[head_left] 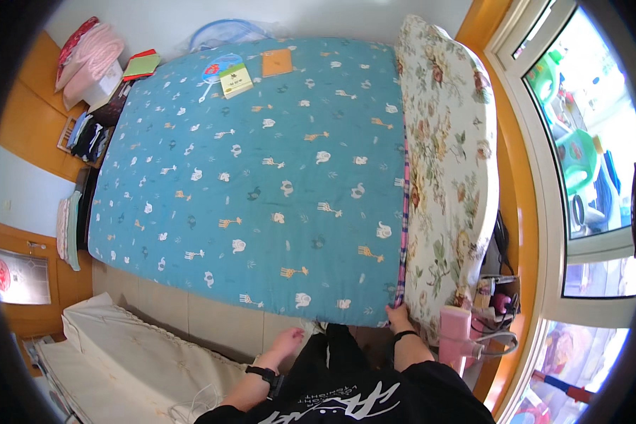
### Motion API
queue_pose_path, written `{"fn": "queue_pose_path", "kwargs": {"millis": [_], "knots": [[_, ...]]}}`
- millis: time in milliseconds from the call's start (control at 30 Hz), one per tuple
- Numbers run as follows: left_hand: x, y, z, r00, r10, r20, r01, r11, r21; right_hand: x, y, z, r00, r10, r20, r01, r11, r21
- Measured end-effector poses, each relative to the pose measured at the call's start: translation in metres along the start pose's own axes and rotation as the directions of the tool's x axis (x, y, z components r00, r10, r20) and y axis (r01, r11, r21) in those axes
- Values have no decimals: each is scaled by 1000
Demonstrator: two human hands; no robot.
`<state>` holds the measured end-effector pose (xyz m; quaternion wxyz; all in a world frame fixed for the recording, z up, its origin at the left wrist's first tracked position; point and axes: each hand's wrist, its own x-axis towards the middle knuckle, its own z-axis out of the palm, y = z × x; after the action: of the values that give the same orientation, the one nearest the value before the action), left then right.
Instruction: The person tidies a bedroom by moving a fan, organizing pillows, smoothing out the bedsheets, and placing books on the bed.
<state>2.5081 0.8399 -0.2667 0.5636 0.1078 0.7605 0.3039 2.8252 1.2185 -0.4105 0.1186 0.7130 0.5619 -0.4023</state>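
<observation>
A teal fitted sheet (261, 205) printed with small elephants and giraffes covers the bed in front of me, lying mostly smooth. My right hand (398, 317) is at its near right corner, with the fingers closed on the sheet's edge. A plaid strip of cloth (404, 233) shows along the sheet's right side and runs down to that hand. My left hand (287, 343) hangs in the air short of the bed's near edge, holding nothing, its fingers loosely apart.
A floral padded headboard (442, 177) borders the bed on the right. On the sheet's far part lie a yellow-green booklet (236, 80), a round blue fan (213, 68) and an orange booklet (276, 62). A cream-covered piece of furniture (134, 346) stands at near left; a pink appliance (455, 328) is near my right arm.
</observation>
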Motion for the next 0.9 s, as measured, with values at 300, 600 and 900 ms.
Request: {"fn": "queue_pose_path", "kwargs": {"millis": [300, 600, 900], "knots": [[28, 66, 124, 956, 263, 133, -290, 917, 275, -21, 41, -21, 875, -466, -133, 448, 882, -146], [29, 148, 176, 984, 126, 123, -65, 909, -412, -175, -78, -32, 711, -686, 155, 663, 727, 177], [97, 113, 158, 991, -136, 13, 106, 709, -697, -119, -83, -28, 690, -619, 376, 552, 785, 280]]}}
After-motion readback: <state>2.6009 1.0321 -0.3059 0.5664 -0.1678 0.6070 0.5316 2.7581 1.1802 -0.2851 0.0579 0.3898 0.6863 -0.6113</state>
